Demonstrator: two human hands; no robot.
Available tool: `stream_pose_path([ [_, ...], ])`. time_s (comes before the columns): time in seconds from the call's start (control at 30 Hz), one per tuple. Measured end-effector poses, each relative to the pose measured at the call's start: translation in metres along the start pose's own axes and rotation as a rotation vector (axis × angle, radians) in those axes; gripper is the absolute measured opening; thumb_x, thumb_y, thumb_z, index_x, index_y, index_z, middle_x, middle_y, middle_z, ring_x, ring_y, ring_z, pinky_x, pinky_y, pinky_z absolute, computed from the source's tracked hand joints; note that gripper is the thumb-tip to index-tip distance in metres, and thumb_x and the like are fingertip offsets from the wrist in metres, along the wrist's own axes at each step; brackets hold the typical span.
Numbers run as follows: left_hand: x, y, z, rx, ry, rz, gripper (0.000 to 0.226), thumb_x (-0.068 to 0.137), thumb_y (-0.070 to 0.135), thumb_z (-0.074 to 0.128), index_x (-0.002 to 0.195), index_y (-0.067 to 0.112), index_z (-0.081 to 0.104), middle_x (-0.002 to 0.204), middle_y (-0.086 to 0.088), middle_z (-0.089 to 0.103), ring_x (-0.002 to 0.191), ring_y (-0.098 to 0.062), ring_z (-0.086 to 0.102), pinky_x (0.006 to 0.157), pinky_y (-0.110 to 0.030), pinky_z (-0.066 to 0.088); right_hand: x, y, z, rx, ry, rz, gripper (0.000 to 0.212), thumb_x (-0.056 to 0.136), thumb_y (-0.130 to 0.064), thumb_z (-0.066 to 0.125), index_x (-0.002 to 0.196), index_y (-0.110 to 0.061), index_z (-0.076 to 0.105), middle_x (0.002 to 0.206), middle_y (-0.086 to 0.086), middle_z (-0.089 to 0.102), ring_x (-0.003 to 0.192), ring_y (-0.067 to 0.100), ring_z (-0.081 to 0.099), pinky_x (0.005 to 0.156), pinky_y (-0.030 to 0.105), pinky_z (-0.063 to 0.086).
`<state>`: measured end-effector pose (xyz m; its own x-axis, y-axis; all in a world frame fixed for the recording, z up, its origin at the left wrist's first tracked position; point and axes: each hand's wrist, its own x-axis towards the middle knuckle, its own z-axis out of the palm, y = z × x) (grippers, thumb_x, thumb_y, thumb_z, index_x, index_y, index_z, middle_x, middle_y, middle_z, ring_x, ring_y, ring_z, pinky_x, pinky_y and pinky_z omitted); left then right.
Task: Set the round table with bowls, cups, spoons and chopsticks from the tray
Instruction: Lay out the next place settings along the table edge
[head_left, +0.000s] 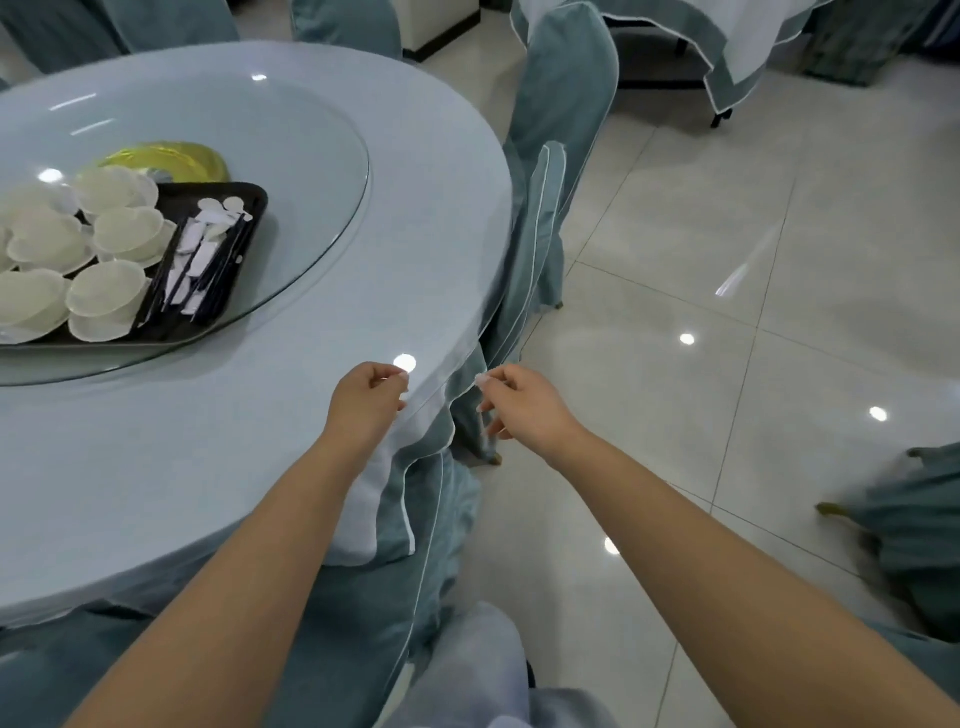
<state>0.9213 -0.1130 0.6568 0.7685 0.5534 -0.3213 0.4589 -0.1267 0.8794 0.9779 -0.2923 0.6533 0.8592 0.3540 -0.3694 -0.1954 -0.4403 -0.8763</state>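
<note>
Tiled dining room, round table: both the left hand and right hand pinch its clear cover at 5 o'clock; the tray at 9 o'clock holds light, fragile, slippery bowls, best gripped by the rim.

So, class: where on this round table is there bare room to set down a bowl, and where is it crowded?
Free: the cloth band between the glass turntable rim and the table edge, running from the two hands toward the far side, and the turntable's far half. Crowded: the black tray, packed with bowls, spoons and chopsticks. The left hand and right hand pinch the clear cover at the near edge.
</note>
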Motion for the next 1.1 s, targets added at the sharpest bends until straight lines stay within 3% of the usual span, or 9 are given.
stream_pose_path([
  [0.23, 0.047, 0.006, 0.001, 0.001, 0.043, 0.014, 0.008, 0.094, 0.023, 0.056, 0.095, 0.021, 0.063, 0.095, 0.004, 0.066, 0.078, -0.007, 0.065, 0.07, -0.022, 0.049, 0.053, -0.02, -0.005, -0.087, -0.079, -0.01, 0.016, 0.098, -0.033, 0.052, 0.105, -0.021, 0.059, 0.094, 0.0, 0.067, 0.063, 0.012, 0.064, 0.064, 0.027, 0.054],
  [0.43, 0.105, -0.002, -0.021, -0.05, 0.096, -0.05, 0.009, 0.094, 0.022, 0.056, 0.097, 0.018, 0.063, 0.095, 0.003, 0.066, 0.081, -0.009, 0.065, 0.07, -0.023, 0.048, 0.12, -0.049, 0.02, -0.166, -0.181, -0.005, 0.016, 0.096, -0.034, 0.055, 0.105, -0.021, 0.06, 0.093, 0.0, 0.066, 0.064, 0.014, 0.065, 0.067, 0.028, 0.056],
  [0.6, 0.142, -0.015, -0.055, -0.092, 0.151, -0.134, 0.011, 0.093, 0.023, 0.058, 0.1, 0.017, 0.063, 0.098, 0.0, 0.067, 0.086, -0.016, 0.066, 0.082, -0.034, 0.052, 0.17, -0.08, 0.054, -0.271, -0.282, -0.02, 0.014, 0.096, -0.035, 0.052, 0.103, -0.024, 0.058, 0.095, -0.001, 0.067, 0.07, 0.015, 0.069, 0.073, 0.029, 0.058],
  [0.73, 0.159, -0.027, -0.085, -0.13, 0.233, -0.19, 0.007, 0.092, 0.025, 0.059, 0.095, 0.02, 0.063, 0.097, -0.001, 0.068, 0.084, -0.016, 0.066, 0.076, -0.031, 0.051, 0.201, -0.102, 0.087, -0.338, -0.351, -0.053, 0.017, 0.096, -0.034, 0.052, 0.104, -0.02, 0.059, 0.096, 0.001, 0.067, 0.07, 0.015, 0.068, 0.07, 0.029, 0.056],
  [0.87, 0.168, -0.036, -0.111, -0.126, 0.318, -0.241, 0.006, 0.092, 0.025, 0.059, 0.093, 0.021, 0.062, 0.096, -0.001, 0.067, 0.09, -0.021, 0.065, 0.077, -0.032, 0.05, 0.228, -0.118, 0.119, -0.443, -0.407, -0.121, 0.019, 0.095, -0.033, 0.053, 0.104, -0.019, 0.06, 0.097, 0.003, 0.067, 0.083, 0.018, 0.068, 0.082, 0.038, 0.055],
  [0.93, 0.171, -0.041, -0.121, -0.118, 0.371, -0.263, 0.005, 0.092, 0.026, 0.06, 0.094, 0.021, 0.062, 0.096, 0.0, 0.066, 0.091, -0.022, 0.065, 0.078, -0.032, 0.049, 0.244, -0.122, 0.132, -0.492, -0.432, -0.154, 0.02, 0.094, -0.034, 0.053, 0.106, -0.02, 0.059, 0.095, -0.002, 0.065, 0.09, 0.018, 0.065, 0.078, 0.032, 0.053],
  [1.0, 0.174, -0.044, -0.13, -0.111, 0.42, -0.286, 0.007, 0.092, 0.026, 0.059, 0.096, 0.021, 0.062, 0.095, 0.001, 0.066, 0.092, -0.021, 0.064, 0.075, -0.029, 0.047, 0.261, -0.125, 0.145, -0.554, -0.441, -0.192, 0.025, 0.094, -0.035, 0.053, 0.113, -0.021, 0.058, 0.087, -0.012, 0.059, 0.084, 0.011, 0.059, 0.067, 0.023, 0.044],
  [1.1, 0.18, -0.046, -0.141, -0.104, 0.484, -0.327, 0.011, 0.092, 0.028, 0.059, 0.099, 0.02, 0.062, 0.094, 0.002, 0.065, 0.091, -0.019, 0.063, 0.074, -0.029, 0.047, 0.288, -0.131, 0.163, -0.625, -0.478, -0.239, 0.035, 0.094, -0.035, 0.053, 0.127, -0.022, 0.054, 0.098, -0.016, 0.06, 0.09, 0.011, 0.055, 0.077, 0.023, 0.039],
])
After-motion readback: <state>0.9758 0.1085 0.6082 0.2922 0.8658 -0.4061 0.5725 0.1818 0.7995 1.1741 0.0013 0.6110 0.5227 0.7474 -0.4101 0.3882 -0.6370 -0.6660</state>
